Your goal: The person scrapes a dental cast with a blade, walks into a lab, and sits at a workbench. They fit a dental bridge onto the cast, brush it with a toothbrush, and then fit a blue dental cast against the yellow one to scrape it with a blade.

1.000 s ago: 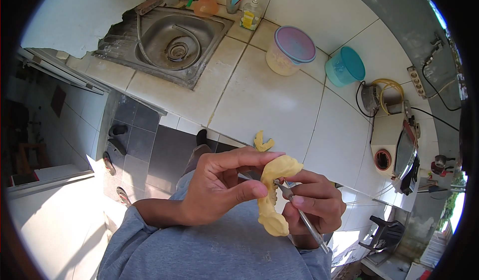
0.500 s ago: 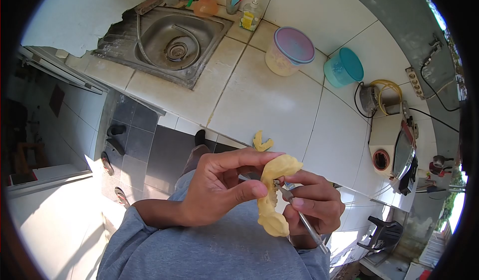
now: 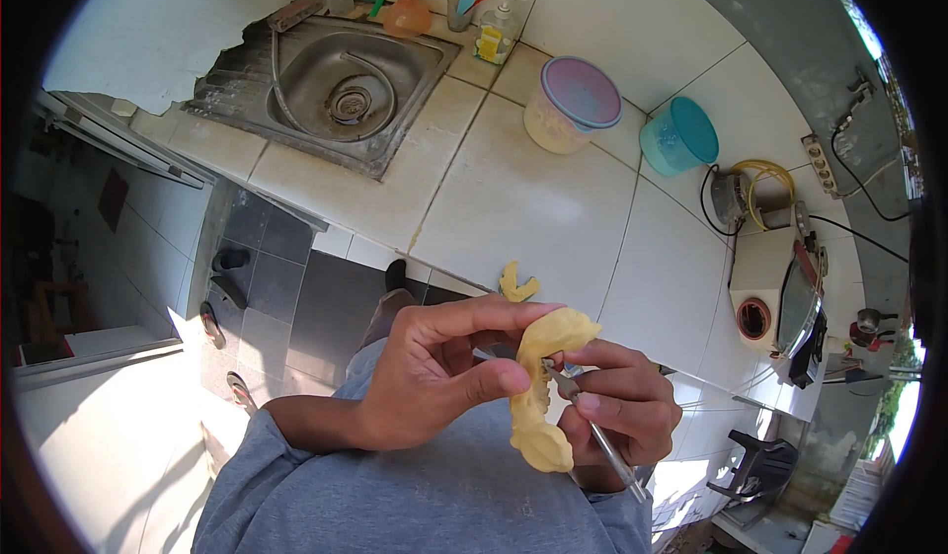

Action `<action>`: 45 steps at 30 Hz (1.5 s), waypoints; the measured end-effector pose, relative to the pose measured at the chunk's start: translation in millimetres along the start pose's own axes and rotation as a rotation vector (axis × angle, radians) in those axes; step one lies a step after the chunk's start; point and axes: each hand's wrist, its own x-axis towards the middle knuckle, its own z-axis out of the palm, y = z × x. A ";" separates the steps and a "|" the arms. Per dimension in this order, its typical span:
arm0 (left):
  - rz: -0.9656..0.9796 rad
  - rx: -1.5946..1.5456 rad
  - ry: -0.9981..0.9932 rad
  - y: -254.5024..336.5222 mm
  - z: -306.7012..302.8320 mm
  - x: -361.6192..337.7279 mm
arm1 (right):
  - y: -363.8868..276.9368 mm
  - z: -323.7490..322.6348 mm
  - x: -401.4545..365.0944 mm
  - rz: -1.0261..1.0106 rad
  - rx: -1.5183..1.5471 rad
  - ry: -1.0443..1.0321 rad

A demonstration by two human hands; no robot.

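A pale yellow, horseshoe-shaped dental cast (image 3: 543, 435) is held upright in front of my grey shirt. My left hand (image 3: 434, 366) pinches its upper part from the left, thumb and forefinger on the plaster. Pen-style, my right hand (image 3: 632, 401) grips a slim metal carving tool (image 3: 614, 457). The tool's flat tip touches the inner edge of the cast, beside small tooth-like bumps. What the right fingertips touch behind the cast is partly hidden. Beyond my hands, a second, smaller yellow cast piece (image 3: 515, 282) lies at the counter's edge.
A tiled counter (image 3: 533, 198) runs ahead, with a steel sink (image 3: 415, 70) at the left holding a hose. A purple-lidded tub (image 3: 581, 95), a teal container (image 3: 681, 137) and a boxy machine (image 3: 765, 282) stand on it. A soap bottle (image 3: 494, 33) is by the wall.
Almost nothing differs. The cast and both hands have shifted very slightly, and the tool tip stays against the cast's inner edge.
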 end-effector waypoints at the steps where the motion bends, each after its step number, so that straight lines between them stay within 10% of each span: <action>1: -0.006 -0.002 -0.003 -0.3 0.1 0.1 | 0.0 -0.2 -0.1 0.004 0.018 0.008; 45: 0.102 -0.053 -0.103 0.3 -9.0 1.5 | -1.2 5.0 4.8 -0.029 -0.001 0.020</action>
